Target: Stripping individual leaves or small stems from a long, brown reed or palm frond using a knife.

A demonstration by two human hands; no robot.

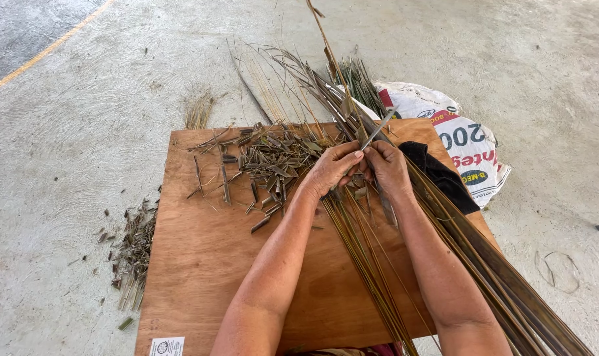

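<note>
I'm looking straight down at the palm fronds [372, 264] — a long bundle of ribs and leaf strips running from the near edge of the board [200, 264] up past both hands and fanning out over the floor [82, 118] beyond. Laid lengthwise like that, one strip at a time can be drawn to the middle, I'd judge.

Left hand [329, 170] is closed in a pinch on a strip at the bundle's centre, thumb pressed to fingertips. Right hand [388, 168] is closed too, gripping a thin blade [377, 132] that points up and away — its edge sits right at the pinch, so the two hands meet on the same strip. That closeness looks like a way to keep the strip taut against the blade.

Just left of the hands lies a heap of cut scraps [266, 161], dark short pieces on the board — dropped to the free side, it seems. More scraps [133, 247] lie off the board's left edge on the floor. A black cloth [441, 175] sits at the right edge, touching the bundle, and a printed white sack [457, 138] lies behind it.
</note>
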